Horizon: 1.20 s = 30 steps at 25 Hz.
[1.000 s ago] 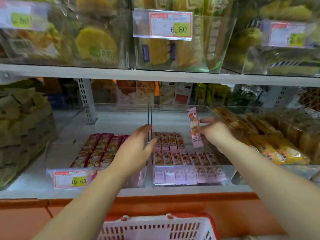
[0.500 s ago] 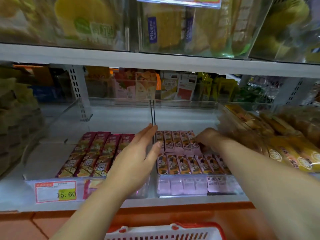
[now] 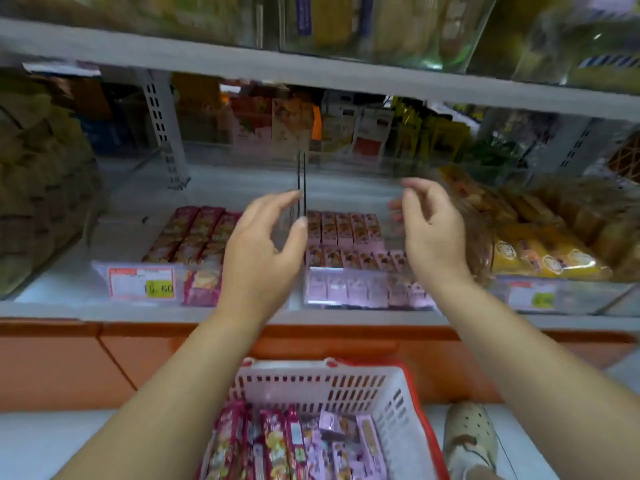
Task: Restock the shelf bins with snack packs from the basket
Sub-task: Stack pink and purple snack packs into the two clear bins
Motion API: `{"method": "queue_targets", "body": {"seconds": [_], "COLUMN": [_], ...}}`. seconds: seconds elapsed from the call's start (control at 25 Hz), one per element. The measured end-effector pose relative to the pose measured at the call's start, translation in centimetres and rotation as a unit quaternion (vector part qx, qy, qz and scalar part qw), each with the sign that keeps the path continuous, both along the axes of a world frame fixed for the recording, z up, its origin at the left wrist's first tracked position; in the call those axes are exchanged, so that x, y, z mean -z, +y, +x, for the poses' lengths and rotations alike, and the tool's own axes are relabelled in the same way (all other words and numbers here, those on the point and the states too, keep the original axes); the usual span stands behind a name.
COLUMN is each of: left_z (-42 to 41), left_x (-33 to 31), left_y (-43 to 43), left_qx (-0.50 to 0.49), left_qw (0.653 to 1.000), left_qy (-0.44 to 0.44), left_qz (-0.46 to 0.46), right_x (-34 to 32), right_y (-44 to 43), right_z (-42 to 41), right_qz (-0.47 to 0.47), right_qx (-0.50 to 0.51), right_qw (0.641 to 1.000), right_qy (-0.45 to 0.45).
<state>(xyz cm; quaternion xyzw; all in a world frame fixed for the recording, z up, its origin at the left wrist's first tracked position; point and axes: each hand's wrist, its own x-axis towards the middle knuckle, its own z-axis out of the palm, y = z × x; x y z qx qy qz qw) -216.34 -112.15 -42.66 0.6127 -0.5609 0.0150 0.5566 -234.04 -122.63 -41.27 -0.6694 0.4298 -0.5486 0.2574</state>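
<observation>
Two clear shelf bins stand side by side at chest height. The left bin (image 3: 194, 292) holds dark red snack packs (image 3: 194, 233); the right bin (image 3: 346, 296) holds rows of pink snack packs (image 3: 343, 230). My left hand (image 3: 263, 251) hovers in front of the divider between the bins, fingers relaxed, holding nothing. Over the right bin's right side my right hand (image 3: 429, 233) is raised with loosely curled fingers, also empty. Below, a white basket with a red rim (image 3: 311, 379) holds several red and pink packs (image 3: 294, 445).
Yellow bread packs (image 3: 540, 254) fill the bin to the right, and bagged goods (image 3: 38, 181) are stacked on the left. An upper shelf board (image 3: 311, 71) overhangs the bins. An orange base panel (image 3: 104, 358) runs below. A shoe (image 3: 467, 441) stands beside the basket.
My right hand laid the pink pack it held into the right bin, then lifted out empty. Both hands have drawn back towards me, and the view tilted down onto the basket.
</observation>
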Motion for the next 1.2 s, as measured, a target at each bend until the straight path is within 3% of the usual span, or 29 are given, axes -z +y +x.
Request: {"method": "queue_targets", "body": {"seconds": [0.12, 0.2, 0.28, 0.4, 0.48, 0.68, 0.92, 1.0, 1.04, 1.2], "left_z": [-3.3, -5.1, -6.3, -6.7, -6.4, -5.5, -4.3, -4.2, -4.1, -4.2], "left_x": [5.2, 10.3, 15.2, 20.8, 22.8, 24.9, 27.6, 27.7, 27.6, 27.3], "left_y": [5.3, 8.3, 10.5, 13.5, 14.7, 13.8, 13.5, 13.5, 13.4, 13.1], "left_qx": [0.014, 0.040, 0.071, 0.115, 0.136, 0.152, 0.146, 0.137, 0.133, 0.110], "left_qw": [0.999, 0.996, 0.971, 0.909, 0.869, 0.832, 0.813, 0.820, 0.824, 0.848], "left_qy": [0.010, 0.023, 0.014, -0.052, -0.079, -0.121, -0.085, -0.071, -0.057, 0.009], "left_qz": [-0.029, 0.070, 0.227, 0.397, 0.469, 0.520, 0.557, 0.552, 0.547, 0.519], "right_x": [5.4, 10.5, 15.1, 21.1, 25.0, 31.4, 35.1, 35.2, 35.2, 32.6], "right_y": [6.3, 8.9, 10.3, 11.0, 11.8, 12.7, 12.1, 11.9, 11.8, 12.0], "right_z": [-2.1, -2.8, -3.6, -4.4, -4.6, -4.1, -2.3, -2.0, -2.0, -2.8], "right_qz": [0.005, 0.093, 0.170, 0.350, 0.420, 0.408, 0.397, 0.407, 0.425, 0.506], "right_qx": [-0.013, -0.023, -0.045, -0.105, -0.127, -0.129, -0.106, -0.097, -0.088, -0.052], "right_qw": [1.000, 0.995, 0.976, 0.884, 0.828, 0.786, 0.702, 0.702, 0.719, 0.812], "right_qy": [-0.021, 0.032, 0.129, 0.292, 0.350, 0.445, 0.582, 0.577, 0.543, 0.285]}}
